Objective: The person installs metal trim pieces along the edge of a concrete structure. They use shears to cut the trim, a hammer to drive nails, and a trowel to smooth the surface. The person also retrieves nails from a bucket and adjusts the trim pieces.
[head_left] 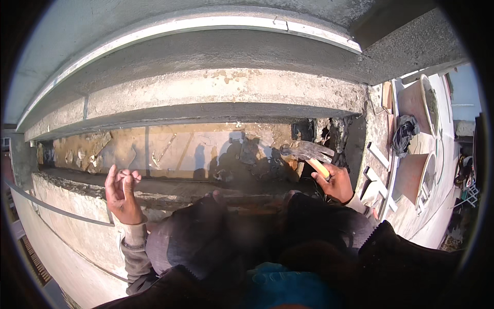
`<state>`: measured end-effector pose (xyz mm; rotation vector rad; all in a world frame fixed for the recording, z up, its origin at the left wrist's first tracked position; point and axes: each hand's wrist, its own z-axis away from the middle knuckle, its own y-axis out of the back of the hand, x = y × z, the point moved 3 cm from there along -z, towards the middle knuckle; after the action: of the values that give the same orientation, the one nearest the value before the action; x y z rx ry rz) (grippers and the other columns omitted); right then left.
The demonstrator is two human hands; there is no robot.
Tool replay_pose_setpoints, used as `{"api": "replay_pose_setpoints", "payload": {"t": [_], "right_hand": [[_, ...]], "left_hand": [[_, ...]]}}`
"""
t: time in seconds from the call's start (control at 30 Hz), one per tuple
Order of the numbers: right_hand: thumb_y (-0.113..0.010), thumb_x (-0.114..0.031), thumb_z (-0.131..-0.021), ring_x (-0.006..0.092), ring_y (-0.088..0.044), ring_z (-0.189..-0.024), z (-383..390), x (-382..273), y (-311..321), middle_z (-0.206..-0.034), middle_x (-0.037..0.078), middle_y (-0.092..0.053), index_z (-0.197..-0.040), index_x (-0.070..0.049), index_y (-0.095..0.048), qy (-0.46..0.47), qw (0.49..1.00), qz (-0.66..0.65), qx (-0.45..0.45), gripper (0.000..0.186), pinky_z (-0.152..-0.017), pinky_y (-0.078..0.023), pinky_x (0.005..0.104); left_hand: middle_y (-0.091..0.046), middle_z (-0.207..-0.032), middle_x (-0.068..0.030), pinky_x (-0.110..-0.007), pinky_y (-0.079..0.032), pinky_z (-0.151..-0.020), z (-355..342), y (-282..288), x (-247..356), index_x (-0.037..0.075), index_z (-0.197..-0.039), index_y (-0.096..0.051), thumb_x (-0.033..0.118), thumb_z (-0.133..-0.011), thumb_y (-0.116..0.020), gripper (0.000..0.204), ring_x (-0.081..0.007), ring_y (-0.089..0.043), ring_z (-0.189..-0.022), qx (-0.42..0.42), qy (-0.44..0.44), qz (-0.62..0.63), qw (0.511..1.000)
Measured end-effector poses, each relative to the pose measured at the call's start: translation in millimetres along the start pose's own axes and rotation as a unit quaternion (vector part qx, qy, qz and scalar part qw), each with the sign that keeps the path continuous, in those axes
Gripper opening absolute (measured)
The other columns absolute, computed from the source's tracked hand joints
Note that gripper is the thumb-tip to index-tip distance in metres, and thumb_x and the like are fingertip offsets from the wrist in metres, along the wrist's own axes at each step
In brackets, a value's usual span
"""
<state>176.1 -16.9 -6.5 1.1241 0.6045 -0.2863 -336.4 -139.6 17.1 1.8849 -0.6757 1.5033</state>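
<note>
My right hand (337, 184) grips a claw hammer (318, 167) by its yellow handle. The hammer's grey metal head lies over the right end of a long recess (177, 149), near broken, rough concrete. On the other side, my left hand (123, 195) is raised above the recess's near edge. Its fingers are loosely bent and apart, and nothing shows between them. Loose rubble and flakes of debris (92, 159) lie on the recess floor, partly under my shadow.
A thick concrete ledge (216, 86) runs along the far side, with a white strip (226, 23) above it. To the right are a dark plastic bag (406, 133), two tub-like containers (412, 175) and pale metal offcuts (380, 188). My bent legs (190, 232) are close to the near edge.
</note>
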Motion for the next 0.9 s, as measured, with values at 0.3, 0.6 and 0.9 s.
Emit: {"api": "replay_pose_setpoints", "payload": {"t": [0.3, 0.6, 0.9], "right_hand": [[-0.072, -0.018, -0.093, 0.0416, -0.07, -0.097, 27, -26, 62, -0.111, 0.02, -0.07, -0.125, -0.004, -0.061, 0.084, 0.973, -0.044, 0.21, 0.037, -0.079, -0.056, 0.0409], [-0.072, -0.019, -0.094, 0.0335, -0.072, -0.095, 40, -10, 62, -0.103, 0.02, -0.071, -0.127, -0.001, -0.06, -0.02, 0.963, -0.154, 0.222, 0.039, -0.082, -0.053, 0.0371], [-0.072, -0.018, -0.095, 0.0275, -0.073, -0.088, 28, 0, 77, -0.096, 0.018, -0.072, -0.128, -0.001, -0.06, -0.06, 0.952, -0.179, 0.242, 0.039, -0.079, -0.053, 0.0351]], "left_hand": [[-0.07, -0.113, -0.0149, -0.033, -0.062, -0.091, -97, -355, 143, -0.003, -0.122, -0.065, 0.009, -0.098, -0.067, 0.027, -0.0202, -0.069, -0.106, -0.337, -0.167, 0.121, 0.919], [-0.076, -0.109, -0.0071, -0.028, -0.052, -0.097, -114, -453, 113, 0.006, -0.121, -0.071, 0.02, -0.099, -0.066, 0.027, -0.0162, -0.071, -0.106, -0.267, -0.222, -0.046, 0.937], [-0.077, -0.106, -0.0059, -0.028, -0.053, -0.092, -116, -451, 109, 0.01, -0.118, -0.074, 0.026, -0.099, -0.067, 0.027, -0.0145, -0.071, -0.102, -0.251, -0.265, -0.061, 0.929]]}}
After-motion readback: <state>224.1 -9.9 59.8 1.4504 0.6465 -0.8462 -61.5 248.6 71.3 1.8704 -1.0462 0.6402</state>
